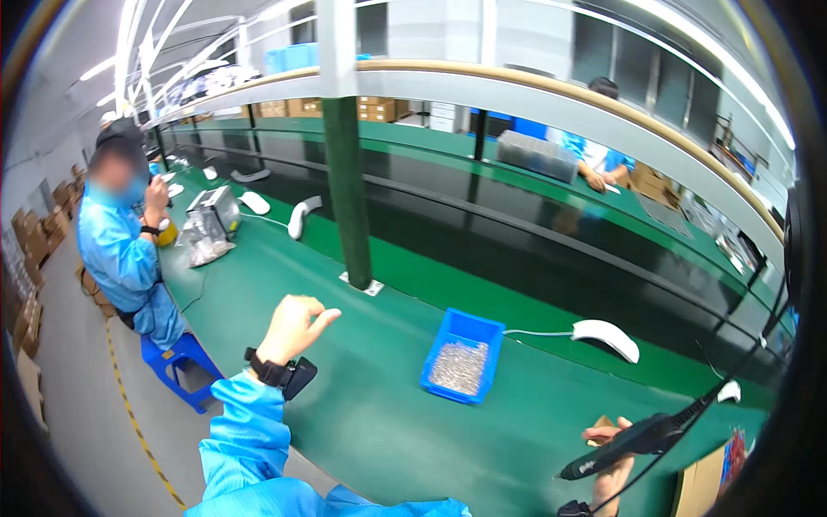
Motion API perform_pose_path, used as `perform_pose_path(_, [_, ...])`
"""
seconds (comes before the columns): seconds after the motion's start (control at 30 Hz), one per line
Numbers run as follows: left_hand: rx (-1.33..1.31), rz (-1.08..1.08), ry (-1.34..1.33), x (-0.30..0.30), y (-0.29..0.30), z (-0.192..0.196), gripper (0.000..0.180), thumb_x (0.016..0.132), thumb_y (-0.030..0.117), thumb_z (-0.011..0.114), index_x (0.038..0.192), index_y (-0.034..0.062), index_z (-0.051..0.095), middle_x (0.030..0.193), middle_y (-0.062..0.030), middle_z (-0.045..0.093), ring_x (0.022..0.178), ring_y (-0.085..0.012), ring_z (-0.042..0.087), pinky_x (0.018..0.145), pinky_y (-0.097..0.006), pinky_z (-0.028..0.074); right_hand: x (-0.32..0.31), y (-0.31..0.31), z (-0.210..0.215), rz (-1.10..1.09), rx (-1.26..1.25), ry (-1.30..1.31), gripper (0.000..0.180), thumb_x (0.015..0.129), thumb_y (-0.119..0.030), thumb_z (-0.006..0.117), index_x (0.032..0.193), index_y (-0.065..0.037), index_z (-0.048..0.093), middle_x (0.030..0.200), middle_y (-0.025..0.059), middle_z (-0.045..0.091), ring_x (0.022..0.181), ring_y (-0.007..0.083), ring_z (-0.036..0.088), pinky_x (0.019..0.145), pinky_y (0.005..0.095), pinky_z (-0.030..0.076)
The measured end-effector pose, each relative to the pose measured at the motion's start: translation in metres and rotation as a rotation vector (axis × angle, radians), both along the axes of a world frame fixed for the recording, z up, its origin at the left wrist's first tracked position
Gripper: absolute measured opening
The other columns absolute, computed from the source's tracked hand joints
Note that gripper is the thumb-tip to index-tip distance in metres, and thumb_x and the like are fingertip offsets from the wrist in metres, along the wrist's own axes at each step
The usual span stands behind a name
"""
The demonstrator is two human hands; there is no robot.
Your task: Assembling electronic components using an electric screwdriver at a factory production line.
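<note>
Closest in, the right hand (613, 457) is wrapped around a black electric screwdriver (633, 441), the tool lying sideways with its tip pointing left and its cable running off up to the right. There's something small and tan tucked behind the fingers, can't tell what it is. The left hand (293, 327) is lifted off the green bench (379, 414), loosely curled with the thumb sticking out, holding nothing, black wrist strap (282, 373) on a blue sleeve. Between the two hands and a bit further out sits a blue bin (463, 355) full of small silvery screws. Just right of that lies a white handheld scanner (607, 338). Way past the left hand, a person in a blue coat (121, 250) sits on a blue stool (183, 362).
</note>
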State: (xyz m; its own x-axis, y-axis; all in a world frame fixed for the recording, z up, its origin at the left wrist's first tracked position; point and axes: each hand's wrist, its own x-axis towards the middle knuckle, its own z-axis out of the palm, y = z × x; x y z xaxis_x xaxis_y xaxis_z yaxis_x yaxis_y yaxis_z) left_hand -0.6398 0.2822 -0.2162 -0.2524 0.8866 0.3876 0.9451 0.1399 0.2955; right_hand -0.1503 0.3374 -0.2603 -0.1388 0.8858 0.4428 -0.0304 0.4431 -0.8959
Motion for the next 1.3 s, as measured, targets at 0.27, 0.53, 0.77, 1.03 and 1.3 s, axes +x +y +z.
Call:
perform_pose_path(0.27, [-0.130, 0.292, -0.057, -0.136, 0.043, -0.086, 0.046, 0.073, 0.021, 0.067, 0.111, 0.0021, 0.048, 0.088, -0.0131, 0.061, 0.086, -0.0291, 0.058, 0.074, -0.038, 0.046, 0.063, 0.074, -0.078, -0.159, -0.363, 0.168, 0.038, 0.080, -0.018, 0.057, 0.111, -0.003, 0.043, 0.089, 0.0078, 0.056, 0.079, 0.0160, 0.057, 0.067, 0.0281, 0.047])
perform_pose_path(0.53, [-0.190, 0.808, -0.141, -0.203, 0.147, -0.104, 0.063, 0.070, 0.031, 0.069, 0.119, 0.0076, 0.036, 0.114, -0.0103, 0.050, 0.108, -0.0269, 0.047, 0.088, -0.047, 0.036, 0.076, 0.108, -0.110, -0.136, -0.540, 0.052, 0.026, 0.084, -0.015, 0.052, 0.104, -0.001, 0.044, 0.073, 0.0070, 0.056, 0.060, 0.0149, 0.055, 0.053, 0.0256, 0.047])
perform_pose_path(0.77, [0.048, 0.716, -0.063, -0.205, 0.186, -0.118, 0.066, 0.071, 0.024, 0.066, 0.125, 0.0064, 0.032, 0.109, -0.0103, 0.054, 0.104, -0.0271, 0.050, 0.088, -0.049, 0.031, 0.053, 0.101, -0.084, -0.082, -0.548, 0.036, 0.029, 0.087, -0.018, 0.049, 0.109, 0.000, 0.043, 0.072, 0.0073, 0.053, 0.059, 0.0126, 0.050, 0.054, 0.0230, 0.044])
perform_pose_path(1.03, [0.031, 0.574, 0.428, -0.236, 0.200, -0.110, 0.031, 0.070, 0.006, 0.057, 0.100, 0.0091, 0.050, 0.101, -0.0083, 0.048, 0.094, -0.0243, 0.050, 0.069, -0.037, 0.045, 0.040, 0.065, -0.056, -0.104, -0.582, -0.085, 0.027, 0.090, -0.008, 0.036, 0.116, -0.001, 0.041, 0.076, 0.0074, 0.051, 0.063, 0.0101, 0.045, 0.058, 0.0207, 0.041])
perform_pose_path(1.3, [-0.028, -0.083, 1.098, -0.234, 0.238, -0.098, 0.039, 0.083, 0.011, 0.041, 0.122, 0.0065, 0.043, 0.124, -0.0095, 0.044, 0.115, -0.0219, 0.041, 0.096, -0.034, 0.035, 0.066, 0.083, -0.098, -0.097, -0.409, -0.005, 0.024, 0.088, -0.018, 0.048, 0.103, 0.001, 0.045, 0.069, 0.0104, 0.058, 0.051, 0.0143, 0.056, 0.046, 0.0217, 0.046])
